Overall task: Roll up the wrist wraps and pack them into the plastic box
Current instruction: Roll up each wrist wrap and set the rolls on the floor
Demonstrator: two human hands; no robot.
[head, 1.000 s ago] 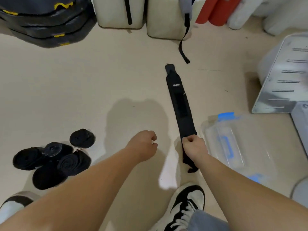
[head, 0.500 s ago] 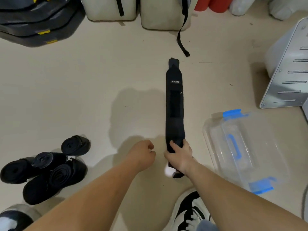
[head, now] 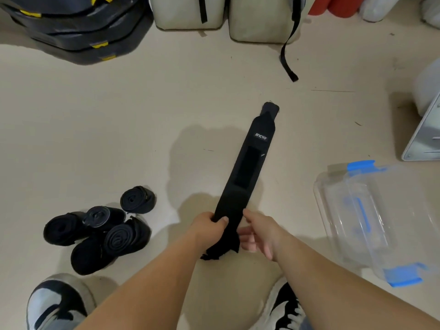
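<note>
A long black wrist wrap (head: 247, 167) lies stretched out on the beige floor, its far end pointing away from me. My left hand (head: 208, 228) grips its near end, thumb on top of the fabric. My right hand (head: 259, 232) sits just right of that end, fingers loosely spread beside and under the wrap's edge; whether it holds the fabric is unclear. Several rolled black wraps (head: 100, 232) lie in a pile at the lower left. The clear plastic box (head: 376, 220) with blue latches stands on the floor to the right.
Stacked black pads (head: 71, 29) fill the far left corner. Two cream bags (head: 259, 17), one with a dangling black strap (head: 287, 58), stand at the back. A metal frame (head: 423, 136) is at the right edge. My shoes (head: 54, 303) are near the bottom.
My left hand moved right and took hold of the wrap's near end. My right hand let go of its top grip and shifted to the wrap's right side. The wrap now angles slightly rightward.
</note>
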